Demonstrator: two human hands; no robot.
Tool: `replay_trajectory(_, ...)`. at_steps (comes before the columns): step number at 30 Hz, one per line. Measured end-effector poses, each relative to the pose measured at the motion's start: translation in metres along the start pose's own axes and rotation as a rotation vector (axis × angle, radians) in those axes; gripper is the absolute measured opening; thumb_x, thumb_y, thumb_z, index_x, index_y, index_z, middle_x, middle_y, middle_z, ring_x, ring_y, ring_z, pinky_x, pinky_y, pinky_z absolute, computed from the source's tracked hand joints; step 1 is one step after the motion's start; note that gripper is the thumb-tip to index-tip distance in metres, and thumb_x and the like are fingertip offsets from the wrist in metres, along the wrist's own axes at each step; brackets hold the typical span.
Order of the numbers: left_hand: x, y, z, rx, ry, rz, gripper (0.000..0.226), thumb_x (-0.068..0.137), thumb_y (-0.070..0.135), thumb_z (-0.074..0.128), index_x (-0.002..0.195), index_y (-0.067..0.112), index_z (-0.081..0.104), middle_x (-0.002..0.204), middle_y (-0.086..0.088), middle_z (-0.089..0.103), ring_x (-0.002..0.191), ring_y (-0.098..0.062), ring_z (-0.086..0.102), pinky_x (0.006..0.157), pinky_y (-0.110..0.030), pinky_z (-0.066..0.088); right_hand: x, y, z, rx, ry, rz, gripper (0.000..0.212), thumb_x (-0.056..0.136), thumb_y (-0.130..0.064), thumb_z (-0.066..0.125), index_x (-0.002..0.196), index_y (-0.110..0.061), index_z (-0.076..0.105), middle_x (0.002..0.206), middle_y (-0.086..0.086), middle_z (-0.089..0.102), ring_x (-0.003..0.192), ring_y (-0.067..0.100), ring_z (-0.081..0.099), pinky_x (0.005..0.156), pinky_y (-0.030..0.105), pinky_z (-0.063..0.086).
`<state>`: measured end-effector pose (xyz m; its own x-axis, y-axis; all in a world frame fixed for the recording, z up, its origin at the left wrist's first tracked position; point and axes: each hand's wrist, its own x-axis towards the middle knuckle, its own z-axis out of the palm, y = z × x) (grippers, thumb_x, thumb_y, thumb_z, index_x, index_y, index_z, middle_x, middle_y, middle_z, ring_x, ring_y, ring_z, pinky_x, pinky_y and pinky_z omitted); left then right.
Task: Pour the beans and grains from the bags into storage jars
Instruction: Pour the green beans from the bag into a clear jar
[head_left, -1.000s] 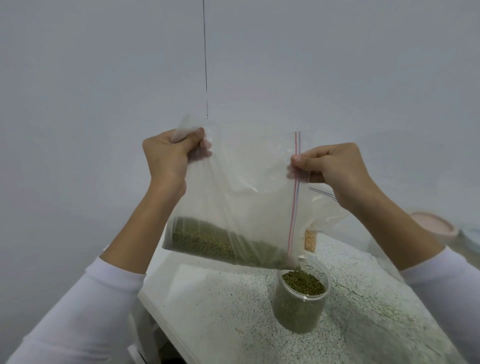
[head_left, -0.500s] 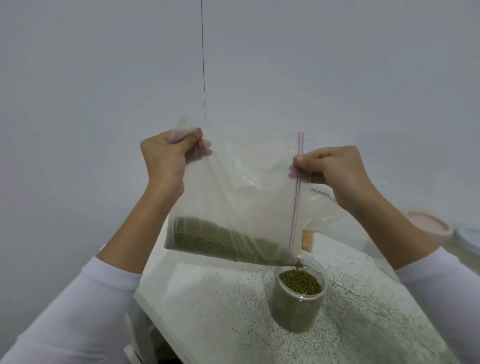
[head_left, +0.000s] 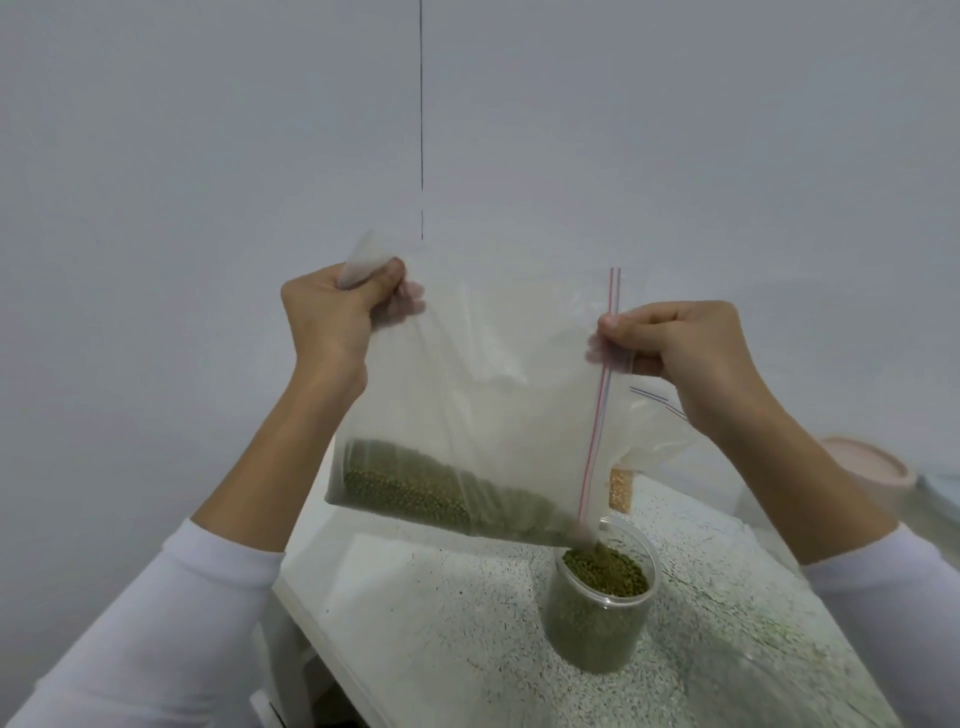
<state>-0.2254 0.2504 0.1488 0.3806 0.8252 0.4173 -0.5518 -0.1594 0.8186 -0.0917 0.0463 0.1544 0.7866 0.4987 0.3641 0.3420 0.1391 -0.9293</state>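
I hold a clear zip bag (head_left: 498, 374) up in the air, tilted down to the right. My left hand (head_left: 337, 317) pinches its upper left corner. My right hand (head_left: 675, 348) grips the edge with the red and blue zip strip. Green beans (head_left: 415, 483) lie along the bag's low side and stream out of its lower right corner into a clear round jar (head_left: 597, 623) on the speckled table (head_left: 467, 623). The jar is nearly full of green beans.
A second bag with tan grains (head_left: 621, 491) stands behind the held bag. A pink-rimmed lid or bowl (head_left: 867, 462) sits at the far right. The table's white left edge (head_left: 311, 634) runs diagonally. A plain grey wall fills the background.
The bean level in the jar has risen and beans have slid toward the bag's lower right corner. Both hands keep their grip at nearly the same height.
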Motion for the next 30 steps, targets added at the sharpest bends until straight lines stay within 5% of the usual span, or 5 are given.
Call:
replay_trajectory(21, -0.0049, 0.0057, 0.0015, 0.002, 0.026, 0.048, 0.009, 0.083, 0.002, 0.069, 0.076, -0.001, 0.066, 0.053, 0.000, 0.066, 0.055, -0.015, 0.065, 0.062, -0.027, 0.057, -0.0085, -0.0065, -0.0035, 0.025, 0.038, -0.023, 0.008, 0.076, -0.003, 0.074, 0.073, 0.003, 0.070, 0.072, 0.018, 0.071, 0.070, 0.030, 0.070, 0.078, 0.040, 0.059)
replay_trajectory(30, -0.0037, 0.0083, 0.0020, 0.039, -0.060, 0.021, 0.010, 0.084, 0.001, 0.068, 0.074, -0.001, 0.065, 0.053, -0.001, 0.065, 0.056, -0.018, 0.066, 0.073, -0.038, 0.060, -0.0056, -0.0036, -0.0017, -0.022, 0.012, -0.004, 0.008, 0.076, -0.004, 0.074, 0.075, 0.003, 0.071, 0.072, 0.018, 0.071, 0.071, 0.031, 0.071, 0.078, 0.041, 0.059)
